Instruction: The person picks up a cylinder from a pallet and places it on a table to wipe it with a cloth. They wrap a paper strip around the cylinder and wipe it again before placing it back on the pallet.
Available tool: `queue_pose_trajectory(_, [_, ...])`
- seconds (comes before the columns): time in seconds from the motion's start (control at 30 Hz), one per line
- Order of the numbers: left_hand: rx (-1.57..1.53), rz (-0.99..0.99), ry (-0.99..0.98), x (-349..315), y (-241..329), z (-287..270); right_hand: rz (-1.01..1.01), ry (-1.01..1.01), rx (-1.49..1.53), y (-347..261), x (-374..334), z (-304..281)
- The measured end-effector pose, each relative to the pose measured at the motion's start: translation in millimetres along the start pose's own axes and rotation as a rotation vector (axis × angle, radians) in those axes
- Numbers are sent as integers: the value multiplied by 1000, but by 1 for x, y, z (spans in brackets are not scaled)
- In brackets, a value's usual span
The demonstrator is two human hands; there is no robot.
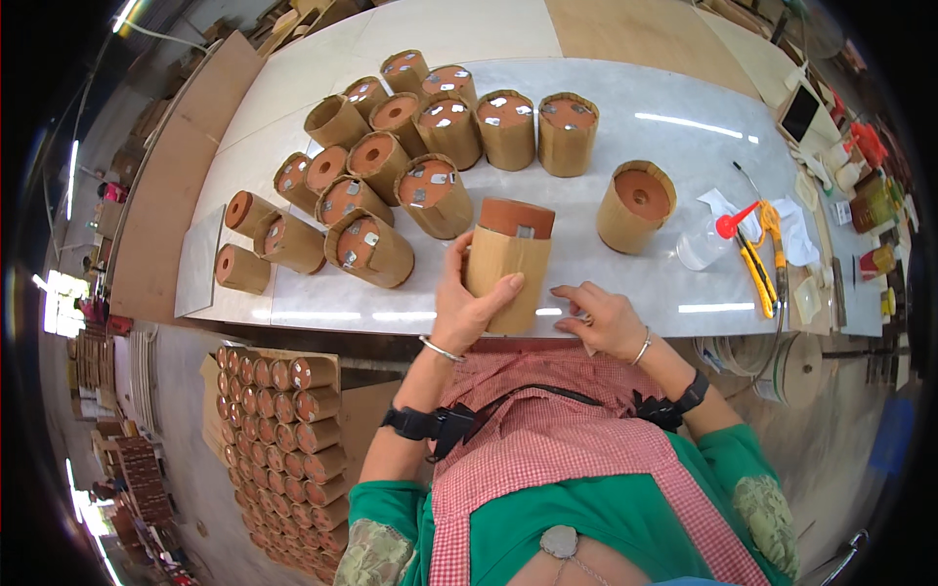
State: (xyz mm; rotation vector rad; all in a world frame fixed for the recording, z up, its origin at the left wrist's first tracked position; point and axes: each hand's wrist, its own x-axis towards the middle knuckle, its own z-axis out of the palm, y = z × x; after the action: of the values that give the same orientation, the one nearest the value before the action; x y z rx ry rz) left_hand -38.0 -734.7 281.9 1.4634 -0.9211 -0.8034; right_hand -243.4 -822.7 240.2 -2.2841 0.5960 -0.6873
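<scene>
My left hand (469,303) is wrapped around a cylinder (510,264) with a tan paper sleeve and a reddish-brown end standing out of the top. It is held slightly tilted at the table's front edge. A small silvery patch sits where the sleeve meets the reddish part. Just right of it, my right hand (608,322) has bent fingers set apart, not touching the cylinder. A pale speck shows by those fingers, too small to name. Farther right stands another sleeved cylinder (636,207), its end recessed with a round hole in the middle.
Several similar cylinders (430,200) crowd the table's left and back, some lying on their sides. At right are a clear bottle with a red nozzle (700,246), yellow-handled pliers (757,278), white paper (796,234) and a dark-screened device (799,112). Stacked cylinders (283,430) fill the floor at lower left.
</scene>
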Motion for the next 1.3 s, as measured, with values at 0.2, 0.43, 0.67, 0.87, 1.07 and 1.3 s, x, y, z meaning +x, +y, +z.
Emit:
queue_pose_trajectory(0.2, [1079,466,-115,0,4,-20,235,153,212,-4,9,-19])
queue_pose_trajectory(0.43, [1185,443,-232,0,1,-11,-295,423,-37,-23,85,22])
queue_pose_trajectory(0.67, [1384,642,-210,-11,-5,-4,265,-326,-164,-9,140,39])
queue_pose_trajectory(0.87, [1430,767,-200,-22,-4,-1,237,-516,-107,25,157,46])
queue_pose_trajectory(1.07, [1269,624,-315,-24,19,-1,548,-185,613,44,109,41])
queue_pose_trajectory(1.3, [1308,646,-507,14,24,-2,124,172,324,1,43,5])
